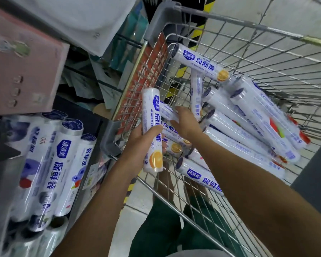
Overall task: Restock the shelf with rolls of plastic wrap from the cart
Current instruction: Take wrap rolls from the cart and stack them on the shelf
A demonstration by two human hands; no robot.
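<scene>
your left hand (138, 145) grips an orange-printed roll (152, 130) round its middle, fingers curled across the label. it stands nearly upright, orange picture at the bottom, just inside the near left corner of the cart (156, 21). beside it, your right hand (186, 123) reaches down with its fingers laid over a second roll (166, 112); you can't tell whether they close round it. more loose rolls (248, 112) lie criss-crossed in the wire basket. to your left, stocked rolls (63, 160) sit packed side by side below a pink box (20, 67).
</scene>
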